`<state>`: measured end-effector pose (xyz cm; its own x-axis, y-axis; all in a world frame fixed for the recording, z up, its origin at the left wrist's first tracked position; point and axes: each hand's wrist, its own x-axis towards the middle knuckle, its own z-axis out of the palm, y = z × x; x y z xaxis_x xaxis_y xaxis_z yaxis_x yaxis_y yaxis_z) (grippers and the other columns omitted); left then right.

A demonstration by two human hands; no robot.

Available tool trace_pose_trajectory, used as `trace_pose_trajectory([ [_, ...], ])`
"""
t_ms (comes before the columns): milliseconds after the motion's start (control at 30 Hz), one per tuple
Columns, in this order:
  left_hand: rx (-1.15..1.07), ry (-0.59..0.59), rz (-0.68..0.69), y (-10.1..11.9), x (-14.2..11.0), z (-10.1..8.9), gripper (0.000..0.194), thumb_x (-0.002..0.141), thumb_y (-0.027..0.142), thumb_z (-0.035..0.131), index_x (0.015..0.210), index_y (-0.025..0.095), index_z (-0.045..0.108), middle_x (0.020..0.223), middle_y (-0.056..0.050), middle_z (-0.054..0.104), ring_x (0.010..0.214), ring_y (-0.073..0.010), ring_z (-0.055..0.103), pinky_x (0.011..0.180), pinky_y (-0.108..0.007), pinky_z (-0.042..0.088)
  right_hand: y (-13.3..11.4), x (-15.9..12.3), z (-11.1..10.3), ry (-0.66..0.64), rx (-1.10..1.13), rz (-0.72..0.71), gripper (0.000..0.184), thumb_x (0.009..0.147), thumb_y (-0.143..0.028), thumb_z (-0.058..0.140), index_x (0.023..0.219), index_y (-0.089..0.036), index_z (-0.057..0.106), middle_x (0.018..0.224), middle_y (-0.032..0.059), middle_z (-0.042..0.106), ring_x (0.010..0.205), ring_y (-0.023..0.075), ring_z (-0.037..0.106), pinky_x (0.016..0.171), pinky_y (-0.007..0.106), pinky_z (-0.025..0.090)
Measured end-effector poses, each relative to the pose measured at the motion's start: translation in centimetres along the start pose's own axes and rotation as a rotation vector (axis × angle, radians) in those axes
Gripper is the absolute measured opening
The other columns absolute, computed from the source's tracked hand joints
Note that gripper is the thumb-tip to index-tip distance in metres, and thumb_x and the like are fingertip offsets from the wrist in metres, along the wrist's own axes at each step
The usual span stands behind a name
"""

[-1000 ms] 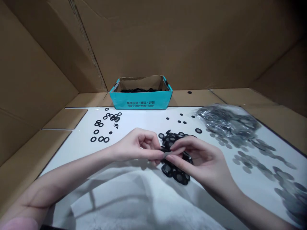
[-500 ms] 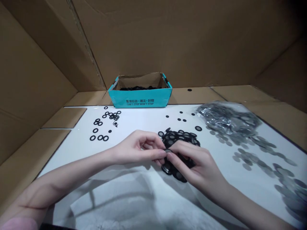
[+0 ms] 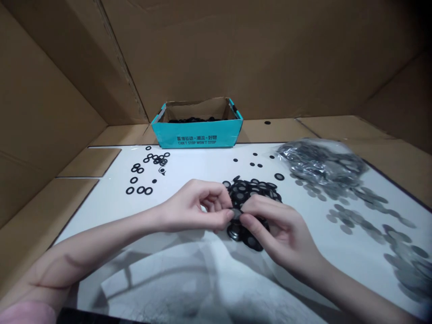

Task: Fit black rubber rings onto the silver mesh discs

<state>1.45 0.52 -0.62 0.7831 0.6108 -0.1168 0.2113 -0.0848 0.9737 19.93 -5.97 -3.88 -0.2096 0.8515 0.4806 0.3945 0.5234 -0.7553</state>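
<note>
Over a pile of black-rimmed discs [image 3: 254, 243], my left hand [image 3: 199, 204] pinches a small grey disc [image 3: 236, 214] between thumb and curled fingers. From the other side, my right hand [image 3: 278, 225] is closed too, its thumb and forefinger pinched at the disc's right edge. The discs in the pile have grey centres and dark rims; part of the pile is hidden behind my right hand. Whether the held disc has a separate rim around it cannot be made out.
A turquoise box [image 3: 199, 135] of black pieces stands at the back. Black rings [image 3: 134, 180] lie scattered at left, small black dots [image 3: 252, 164] at centre back. At right, a clear plastic bag [image 3: 320, 162] of discs lies by loose grey discs [image 3: 357, 220]. Cardboard walls [image 3: 256, 54] surround the table.
My fingertips have drawn slightly apart, so more of the grey disc shows between them. The view has tilted a little, with the scene sitting slightly higher.
</note>
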Motion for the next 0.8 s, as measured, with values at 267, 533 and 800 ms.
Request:
trace_pose_trajectory([
  [267, 0.088, -0.014, 0.066, 0.06, -0.06, 0.29, 0.01, 0.085, 0.022, 0.056, 0.081, 0.013, 0.057, 0.064, 0.0, 0.061, 0.058, -0.0094, 0.059, 0.054, -0.018, 0.045, 0.12, -0.01, 0.17, 0.011, -0.075, -0.045, 0.02, 0.089, -0.015, 0.053, 0.07, -0.019, 0.059, 0.061, 0.0004, 0.059, 0.055, 0.0106, 0.053, 0.051, 0.023, 0.043],
  [533, 0.138, 0.023, 0.122, -0.06, -0.21, 0.59, 0.014, 0.088, 0.024, 0.056, 0.08, 0.013, 0.058, 0.064, 0.0, 0.061, 0.058, -0.0084, 0.059, 0.055, -0.017, 0.045, 0.32, -0.03, 0.1, 0.01, -0.09, -0.057, 0.019, 0.089, -0.012, 0.053, 0.071, -0.019, 0.058, 0.062, -0.0007, 0.059, 0.056, 0.0103, 0.053, 0.052, 0.023, 0.043],
  [800, 0.06, -0.093, 0.021, 0.31, -0.12, -0.38, 0.015, 0.088, 0.024, 0.059, 0.079, 0.013, 0.055, 0.063, 0.001, 0.06, 0.058, -0.0076, 0.058, 0.052, -0.015, 0.044, 0.06, -0.2, 0.2, 0.015, -0.01, -0.05, 0.018, 0.089, -0.01, 0.052, 0.075, -0.019, 0.06, 0.066, 0.0006, 0.062, 0.06, 0.011, 0.055, 0.055, 0.024, 0.045],
])
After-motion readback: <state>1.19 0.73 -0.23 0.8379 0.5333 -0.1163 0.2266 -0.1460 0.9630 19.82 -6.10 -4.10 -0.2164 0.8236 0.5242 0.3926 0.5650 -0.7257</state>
